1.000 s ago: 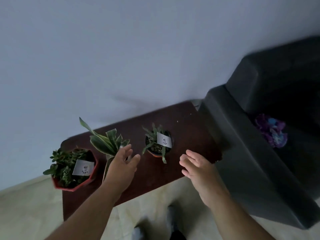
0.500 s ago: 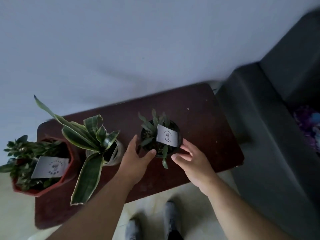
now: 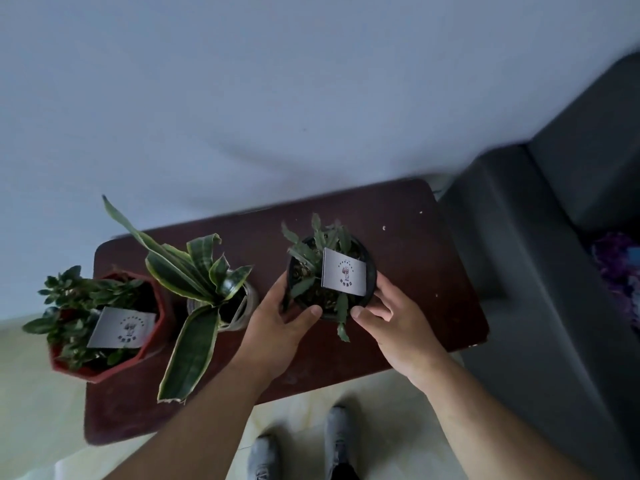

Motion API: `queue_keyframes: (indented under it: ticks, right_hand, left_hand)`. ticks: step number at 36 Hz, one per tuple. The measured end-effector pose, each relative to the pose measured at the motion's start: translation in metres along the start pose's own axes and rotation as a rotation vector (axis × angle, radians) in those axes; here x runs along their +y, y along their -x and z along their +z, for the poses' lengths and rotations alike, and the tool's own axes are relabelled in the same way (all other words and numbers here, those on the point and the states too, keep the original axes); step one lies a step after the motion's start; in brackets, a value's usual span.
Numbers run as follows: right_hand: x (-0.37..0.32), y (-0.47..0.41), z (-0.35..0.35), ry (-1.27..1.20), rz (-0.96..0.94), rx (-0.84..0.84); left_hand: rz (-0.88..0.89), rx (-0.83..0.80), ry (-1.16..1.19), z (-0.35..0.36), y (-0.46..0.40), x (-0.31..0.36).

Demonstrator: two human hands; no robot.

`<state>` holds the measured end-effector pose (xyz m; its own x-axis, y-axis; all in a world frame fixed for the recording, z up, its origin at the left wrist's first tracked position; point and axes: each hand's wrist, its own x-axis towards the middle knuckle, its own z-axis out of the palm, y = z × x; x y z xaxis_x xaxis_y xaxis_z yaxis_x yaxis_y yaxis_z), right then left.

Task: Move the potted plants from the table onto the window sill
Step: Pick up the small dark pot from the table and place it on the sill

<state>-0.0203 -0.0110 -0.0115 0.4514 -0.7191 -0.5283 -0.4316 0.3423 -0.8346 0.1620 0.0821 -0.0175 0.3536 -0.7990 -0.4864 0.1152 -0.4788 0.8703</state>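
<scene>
Three potted plants stand in a row on a dark brown table point(image 3: 408, 237). The rightmost is a small black pot point(image 3: 370, 268) with a spiky green plant and a white label card. My left hand point(image 3: 277, 327) grips its left side, thumb on the near rim. My right hand point(image 3: 391, 323) grips its right side, thumb also on the near rim. In the middle stands a snake plant point(image 3: 197, 271) in a pale pot, its long leaf hanging over the table's front. At the left end sits a red angular pot point(image 3: 114, 362) with a leafy plant and a label. No window sill is in view.
A plain pale wall rises right behind the table. A dark grey sofa point(image 3: 540, 271) stands against the table's right end, with a purple object point(image 3: 616, 268) on its seat. My grey shoes point(image 3: 301, 448) stand on the light tiled floor in front of the table.
Both hands reached from in front of the table to the small black pot and closed around its sides. The view moved closer to the table.
</scene>
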Motion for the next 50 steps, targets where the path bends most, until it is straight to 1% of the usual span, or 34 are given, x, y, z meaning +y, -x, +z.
queue_keyframes:
  ticks: [5,8,12,16,21,24,29,31,32,33,35,36,42,43,46,50]
  right_hand:
    - [-0.069,0.033,-0.014,0.077,-0.095,-0.048]
    - [-0.115,0.059,-0.016,0.126,-0.149,-0.07]
    - [-0.17,0.093,-0.01,0.195,-0.236,-0.107]
    - [-0.222,0.125,0.011,0.259,-0.375,-0.181]
    - [-0.267,0.152,0.047,0.296,-0.496,-0.297]
    - [-0.294,0.172,0.08,0.3,-0.554,-0.377]
    - [-0.323,0.206,0.142,0.343,-0.649,-0.517]
    - [-0.329,0.218,0.173,0.354,-0.653,-0.568]
    - [-0.328,0.22,0.174,0.371,-0.649,-0.573]
    - [-0.329,0.232,0.211,0.392,-0.668,-0.634]
    - [-0.329,0.242,0.23,0.407,-0.667,-0.658]
    - [-0.328,0.25,0.25,0.402,-0.662,-0.712]
    - [-0.307,0.318,0.377,0.459,-0.675,-0.844]
    - [-0.305,0.326,0.387,0.469,-0.675,-0.861]
    - [-0.289,0.369,0.458,0.507,-0.697,-0.958]
    - [-0.27,0.426,0.534,0.501,-0.702,-1.079]
  left_hand:
    - [0.057,0.026,0.013,-0.012,0.037,0.058]
    - [0.093,0.094,0.036,-0.023,0.071,0.103]
    - [0.146,0.147,0.046,-0.043,0.119,0.151]
    - [0.227,0.234,0.062,-0.07,0.175,0.19]
    - [0.293,0.364,0.098,-0.108,0.227,0.207]
    - [0.339,0.485,0.139,-0.135,0.264,0.21]
    - [0.398,0.628,0.222,-0.178,0.323,0.201]
    - [0.422,0.679,0.253,-0.197,0.349,0.192]
    - [0.432,0.679,0.262,-0.198,0.349,0.192]
    - [0.45,0.739,0.287,-0.219,0.376,0.178]
    - [0.462,0.764,0.323,-0.23,0.389,0.17]
    - [0.46,0.813,0.335,-0.242,0.404,0.16]
    - [0.458,0.957,0.411,-0.315,0.505,0.087]
    - [0.455,0.966,0.412,-0.321,0.514,0.081]
    - [0.428,1.077,0.412,-0.356,0.577,0.044]
    - [0.393,1.219,0.392,-0.389,0.65,0.006]
